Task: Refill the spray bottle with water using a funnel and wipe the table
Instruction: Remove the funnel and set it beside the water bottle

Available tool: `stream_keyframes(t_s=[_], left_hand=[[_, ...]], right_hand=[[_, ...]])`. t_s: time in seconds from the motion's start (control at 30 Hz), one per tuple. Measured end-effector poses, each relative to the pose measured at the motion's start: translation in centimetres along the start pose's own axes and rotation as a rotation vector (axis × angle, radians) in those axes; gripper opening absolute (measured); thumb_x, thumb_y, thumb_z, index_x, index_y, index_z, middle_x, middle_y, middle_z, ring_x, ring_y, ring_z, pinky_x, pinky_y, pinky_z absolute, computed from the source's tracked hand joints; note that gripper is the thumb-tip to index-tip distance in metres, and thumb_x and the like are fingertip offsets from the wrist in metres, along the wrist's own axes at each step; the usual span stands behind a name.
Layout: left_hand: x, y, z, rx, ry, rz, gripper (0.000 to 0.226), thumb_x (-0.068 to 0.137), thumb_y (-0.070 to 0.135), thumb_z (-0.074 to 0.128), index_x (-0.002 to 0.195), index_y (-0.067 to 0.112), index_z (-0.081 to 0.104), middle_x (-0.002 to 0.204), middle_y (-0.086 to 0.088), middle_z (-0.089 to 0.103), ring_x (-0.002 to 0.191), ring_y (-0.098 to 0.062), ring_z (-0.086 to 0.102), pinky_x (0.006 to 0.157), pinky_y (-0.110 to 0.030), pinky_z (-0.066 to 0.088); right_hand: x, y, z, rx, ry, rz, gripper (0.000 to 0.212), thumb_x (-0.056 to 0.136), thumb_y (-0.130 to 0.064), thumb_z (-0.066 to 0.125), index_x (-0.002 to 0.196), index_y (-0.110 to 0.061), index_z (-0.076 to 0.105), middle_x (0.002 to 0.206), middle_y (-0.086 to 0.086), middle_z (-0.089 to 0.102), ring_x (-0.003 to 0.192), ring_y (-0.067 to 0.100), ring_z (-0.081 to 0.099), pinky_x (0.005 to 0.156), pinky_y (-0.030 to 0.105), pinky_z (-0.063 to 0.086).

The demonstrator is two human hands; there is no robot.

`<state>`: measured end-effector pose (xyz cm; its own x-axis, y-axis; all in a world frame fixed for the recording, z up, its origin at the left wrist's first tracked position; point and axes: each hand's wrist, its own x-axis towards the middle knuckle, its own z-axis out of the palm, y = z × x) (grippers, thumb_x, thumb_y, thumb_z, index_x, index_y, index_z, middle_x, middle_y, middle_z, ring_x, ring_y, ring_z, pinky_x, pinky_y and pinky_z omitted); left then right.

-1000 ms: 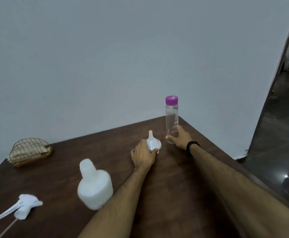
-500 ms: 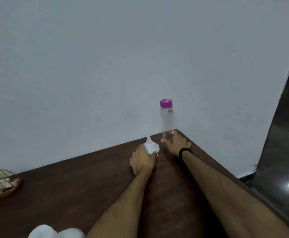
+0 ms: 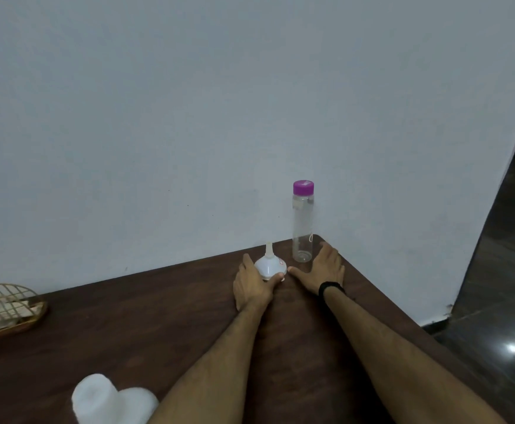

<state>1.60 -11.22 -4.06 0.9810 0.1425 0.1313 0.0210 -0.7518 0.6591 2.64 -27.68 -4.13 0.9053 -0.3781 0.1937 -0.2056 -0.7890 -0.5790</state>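
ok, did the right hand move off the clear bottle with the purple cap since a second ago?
Yes. The right hand has come back from the base of the clear bottle with the purple cap and lies open on the table, apart from it.

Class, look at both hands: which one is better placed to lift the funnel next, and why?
Left. The left hand already cups the white funnel, thumb and fingers around it. The right hand lies open on the table beside the clear bottle.

Sitting on the dark wooden table (image 3: 127,325) are one white funnel (image 3: 270,266), one clear water bottle (image 3: 302,228) with a purple cap, one white spray bottle (image 3: 109,399) and one wire basket (image 3: 3,307). Two hands are reaching over the table: one left hand (image 3: 254,286), one right hand (image 3: 323,272).
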Motion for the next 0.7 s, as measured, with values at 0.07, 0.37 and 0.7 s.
stream_keyframes(t_s=[0.07, 0.37, 0.7], left_hand=[[-0.2, 0.2, -0.3, -0.042, 0.006, -0.011, 0.106, 0.081, 0.059, 0.073, 0.156, 0.006, 0.020, 0.155, -0.014, 0.040, 0.139, -0.031, 0.044, 0.109, -0.039, 0.040], [-3.2, 1.1, -2.8, -0.229, -0.033, -0.059, 0.066, 0.099, 0.024, 0.061, 0.152, 0.001, 0.028, 0.156, -0.017, 0.033, 0.141, -0.030, 0.040, 0.112, -0.036, 0.035], [-12.0, -2.2, -3.8, 0.032, -0.128, 0.129, 0.059, 0.103, 0.020, 0.050, 0.158, 0.013, 0.028, 0.164, -0.004, 0.027, 0.152, -0.017, 0.023, 0.124, -0.032, 0.021]], right_hand=[[-1.8, 0.2, -0.2, -0.049, -0.012, -0.045, 0.099, 0.075, -0.066, 0.066, 0.146, -0.013, 0.023, 0.147, 0.011, 0.033, 0.136, 0.029, 0.036, 0.112, 0.042, 0.030], [-7.7, 0.4, -1.2, -0.216, -0.206, -0.420, 0.057, 0.101, -0.044, 0.035, 0.152, -0.023, 0.022, 0.157, 0.001, 0.028, 0.142, 0.020, 0.032, 0.117, 0.051, 0.023], [-6.7, -1.4, -1.8, -0.404, -0.484, -0.470, 0.057, 0.105, -0.039, 0.021, 0.158, -0.027, 0.007, 0.166, -0.007, 0.005, 0.152, 0.018, 0.005, 0.119, 0.062, 0.002]])
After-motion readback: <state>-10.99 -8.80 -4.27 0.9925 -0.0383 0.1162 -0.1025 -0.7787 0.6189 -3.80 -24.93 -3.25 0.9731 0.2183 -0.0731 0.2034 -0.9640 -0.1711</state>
